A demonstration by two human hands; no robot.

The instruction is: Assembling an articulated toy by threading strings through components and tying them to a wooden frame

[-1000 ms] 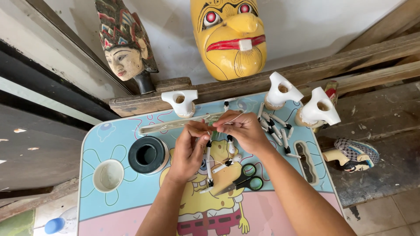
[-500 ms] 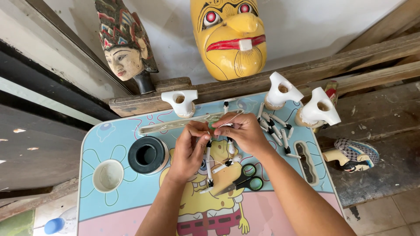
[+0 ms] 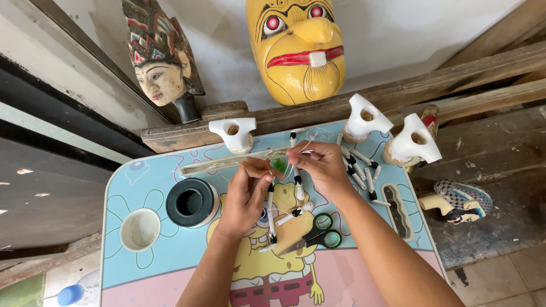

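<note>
White thread [image 3: 304,146] is running taut between both pinches: left hand [image 3: 245,193] and right hand [image 3: 322,166] fingers are closing narrow on it, scissors [image 3: 314,234] lying just below the fingers.

Counting what is showing on and around the counter [image 3: 142,273]

Two masks are leaning at the top of the frame, a small crowned one [image 3: 161,62] and a large yellow one [image 3: 298,48]. Three white carved pieces are standing along the counter's far edge: one at upper centre [image 3: 233,133] and two at upper right [image 3: 364,118] [image 3: 414,142]. One black spool [image 3: 192,202], one white cup [image 3: 140,229] and one pair of scissors [image 3: 315,234] are lying on the counter. One painted puppet head [image 3: 458,202] is resting at the right. Two hands are working, left hand [image 3: 245,193] and right hand [image 3: 323,165]. The small black-and-white sticks [image 3: 358,170] are overlapping too much to count.
</note>
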